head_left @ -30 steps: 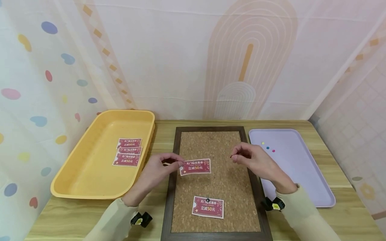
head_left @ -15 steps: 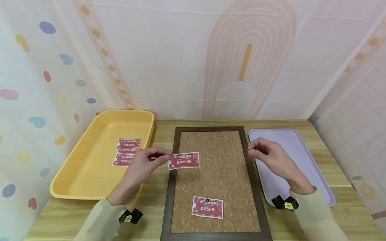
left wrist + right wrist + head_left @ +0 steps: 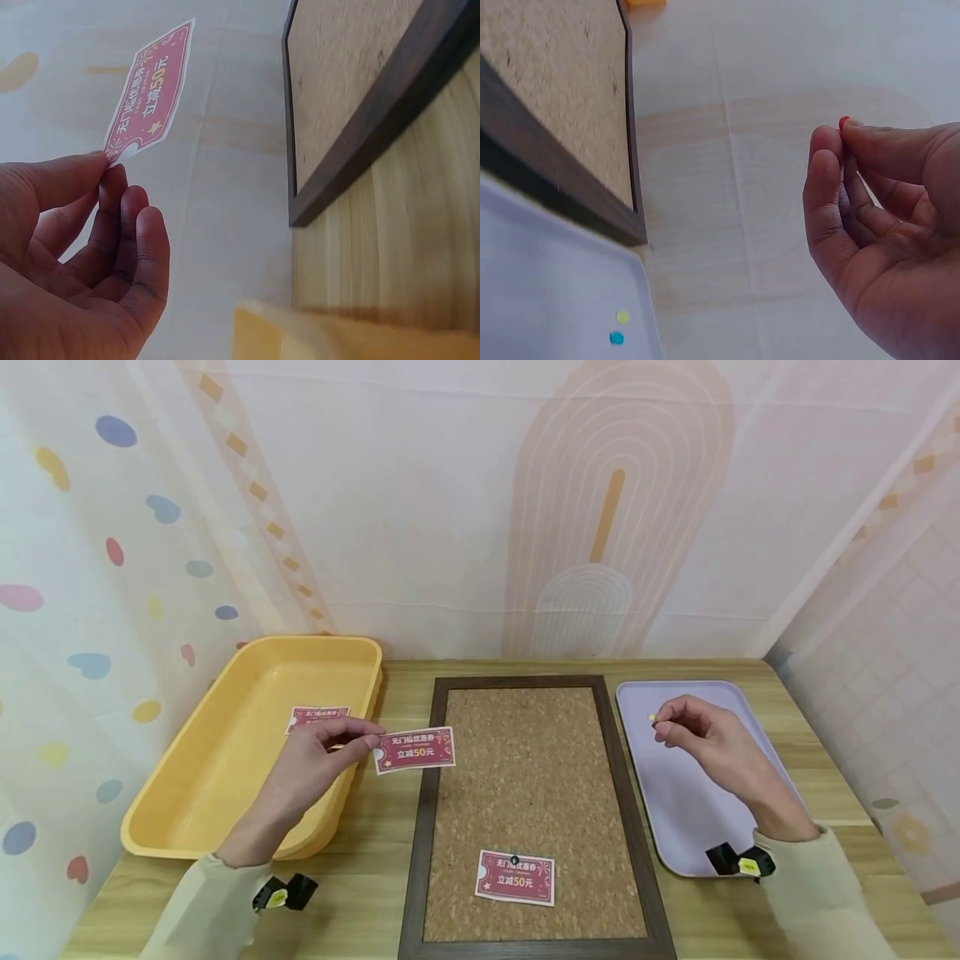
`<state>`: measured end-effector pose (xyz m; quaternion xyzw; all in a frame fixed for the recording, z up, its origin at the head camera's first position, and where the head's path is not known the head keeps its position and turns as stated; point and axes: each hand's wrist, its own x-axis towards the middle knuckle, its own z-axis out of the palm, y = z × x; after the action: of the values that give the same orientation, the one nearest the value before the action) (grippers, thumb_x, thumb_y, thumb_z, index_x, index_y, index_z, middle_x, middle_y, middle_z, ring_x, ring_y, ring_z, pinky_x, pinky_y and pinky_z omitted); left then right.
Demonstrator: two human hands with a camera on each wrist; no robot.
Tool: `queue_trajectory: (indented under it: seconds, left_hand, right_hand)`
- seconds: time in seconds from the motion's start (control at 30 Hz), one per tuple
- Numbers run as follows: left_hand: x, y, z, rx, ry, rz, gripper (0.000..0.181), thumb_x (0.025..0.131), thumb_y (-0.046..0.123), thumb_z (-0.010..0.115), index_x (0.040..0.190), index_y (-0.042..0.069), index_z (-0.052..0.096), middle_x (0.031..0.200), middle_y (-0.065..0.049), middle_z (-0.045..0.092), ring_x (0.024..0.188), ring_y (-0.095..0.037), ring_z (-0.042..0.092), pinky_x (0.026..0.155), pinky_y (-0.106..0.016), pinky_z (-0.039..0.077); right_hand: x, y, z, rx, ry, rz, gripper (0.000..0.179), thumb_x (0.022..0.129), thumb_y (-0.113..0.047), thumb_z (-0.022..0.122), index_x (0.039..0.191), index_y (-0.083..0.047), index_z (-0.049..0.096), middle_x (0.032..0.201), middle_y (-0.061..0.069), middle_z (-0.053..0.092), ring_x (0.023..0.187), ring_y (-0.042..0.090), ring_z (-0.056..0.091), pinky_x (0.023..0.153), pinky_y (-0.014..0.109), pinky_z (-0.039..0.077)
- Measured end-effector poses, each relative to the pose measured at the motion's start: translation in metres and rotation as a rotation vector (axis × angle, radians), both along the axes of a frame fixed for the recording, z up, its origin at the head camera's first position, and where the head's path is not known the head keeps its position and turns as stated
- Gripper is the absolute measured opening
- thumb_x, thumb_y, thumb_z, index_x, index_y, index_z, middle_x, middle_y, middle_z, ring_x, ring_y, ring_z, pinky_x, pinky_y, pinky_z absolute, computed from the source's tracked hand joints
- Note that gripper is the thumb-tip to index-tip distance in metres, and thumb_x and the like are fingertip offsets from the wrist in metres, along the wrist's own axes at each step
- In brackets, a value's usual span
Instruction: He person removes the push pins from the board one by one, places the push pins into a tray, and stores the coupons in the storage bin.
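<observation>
My left hand [image 3: 300, 777] pinches one end of a red-and-white paper coupon [image 3: 415, 751] between thumb and fingertips. The coupon is held up in the air, between the yellow tray and the left frame of the corkboard [image 3: 540, 793]. Over the lilac tray, my right hand [image 3: 712, 747] pinches a tiny red thumbtack [image 3: 844, 121], mostly hidden by the fingertips. Another coupon [image 3: 513, 881] lies on the lower part of the corkboard, with a black thumbtack [image 3: 514, 860] at its top edge.
The yellow tray [image 3: 217, 777] on the left contains more coupons [image 3: 318, 716], partly hidden by my left hand. On the lilac tray [image 3: 686, 827] at the right lie a yellow thumbtack [image 3: 623, 316] and a blue one. A patterned curtain hangs behind the wooden table.
My left hand has drawn the coupon leftward and slightly up, off the corkboard toward the yellow tray. My right hand has moved right, from above the board to over the lilac tray.
</observation>
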<state>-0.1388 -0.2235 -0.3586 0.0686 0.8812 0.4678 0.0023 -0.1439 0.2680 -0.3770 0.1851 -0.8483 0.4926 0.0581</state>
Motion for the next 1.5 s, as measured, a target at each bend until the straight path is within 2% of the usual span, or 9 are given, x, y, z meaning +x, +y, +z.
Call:
queue_trajectory:
  seconds: [0.23,0.37,0.5,0.6,0.73,0.93,1.13,1.3,1.5]
  left_hand:
    - [-0.004,-0.025,0.002,0.038,-0.012,0.018,0.026,0.102,0.018,0.068,0.120,0.001,0.075,0.140,-0.016,0.060,0.112,-0.003,0.055,0.071,-0.026,0.058]
    - [-0.007,-0.037,0.004,0.078,-0.016,0.016,0.029,0.102,0.017,0.068,0.123,-0.002,0.073,0.131,-0.001,0.068,0.100,-0.001,0.062,0.071,-0.026,0.059]
    - [-0.010,-0.048,0.007,0.074,-0.054,0.013,0.035,0.103,0.021,0.066,0.127,-0.004,0.070,0.114,0.010,0.073,0.088,-0.010,0.068,0.069,-0.028,0.060]
    - [-0.014,-0.058,0.006,0.056,-0.059,-0.003,0.035,0.104,0.020,0.065,0.126,-0.007,0.069,0.103,0.009,0.074,0.083,-0.013,0.069,0.068,-0.027,0.059]
    - [-0.019,-0.073,0.003,0.051,-0.039,-0.032,0.033,0.104,0.014,0.064,0.125,-0.011,0.067,0.097,0.011,0.074,0.083,-0.008,0.067,0.069,-0.023,0.055]
    - [-0.026,-0.089,0.002,0.012,-0.047,-0.050,0.033,0.105,0.013,0.062,0.126,-0.012,0.065,0.097,0.012,0.074,0.086,-0.005,0.065,0.076,-0.019,0.052]
    - [-0.035,-0.105,-0.001,0.041,-0.054,-0.085,0.030,0.106,0.011,0.059,0.123,-0.012,0.066,0.102,0.015,0.074,0.091,-0.003,0.068,0.080,-0.018,0.055]
    - [-0.041,-0.120,-0.003,0.056,-0.061,-0.080,0.028,0.106,0.011,0.059,0.120,-0.011,0.068,0.105,0.018,0.073,0.093,0.000,0.068,0.081,-0.019,0.056]
    - [-0.048,-0.133,-0.005,0.007,-0.113,-0.062,0.035,0.106,0.015,0.060,0.126,-0.013,0.064,0.105,0.019,0.072,0.092,-0.001,0.068,0.081,-0.019,0.056]
  right_hand:
    - [-0.003,0.013,-0.003,-0.005,0.010,0.003,0.005,0.099,0.008,0.060,0.101,0.005,0.063,0.089,0.004,0.066,0.079,0.012,0.063,0.073,0.018,0.052]
    - [-0.005,0.019,-0.006,0.012,0.010,-0.001,0.006,0.099,0.010,0.059,0.102,0.006,0.062,0.092,0.006,0.066,0.080,0.008,0.063,0.074,0.018,0.053]
    - [-0.007,0.025,-0.008,0.021,-0.002,-0.002,0.006,0.099,0.011,0.057,0.104,0.010,0.060,0.094,0.009,0.065,0.083,0.004,0.064,0.075,0.017,0.054]
    - [-0.008,0.029,-0.009,0.036,-0.010,-0.011,0.006,0.100,0.011,0.056,0.104,0.010,0.060,0.095,0.013,0.064,0.084,0.002,0.065,0.076,0.016,0.054]
    - [-0.010,0.033,-0.012,0.054,-0.024,-0.016,0.006,0.100,0.011,0.057,0.104,0.011,0.060,0.094,0.018,0.065,0.084,0.002,0.065,0.076,0.017,0.054]
    - [-0.014,0.039,-0.015,0.104,-0.059,-0.043,0.005,0.100,0.008,0.059,0.104,0.011,0.061,0.091,0.014,0.068,0.080,0.006,0.062,0.074,0.018,0.054]
    - [-0.020,0.046,-0.019,0.172,-0.093,-0.071,0.007,0.100,0.006,0.059,0.105,0.008,0.063,0.093,0.013,0.068,0.079,0.011,0.061,0.072,0.021,0.052]
    - [-0.024,0.051,-0.020,0.213,-0.126,-0.092,0.009,0.100,0.007,0.058,0.109,0.010,0.062,0.096,0.016,0.067,0.081,0.012,0.062,0.072,0.021,0.052]
    - [-0.027,0.056,-0.022,0.223,-0.150,-0.111,0.012,0.100,0.007,0.059,0.111,0.011,0.062,0.097,0.018,0.067,0.082,0.013,0.063,0.072,0.019,0.052]
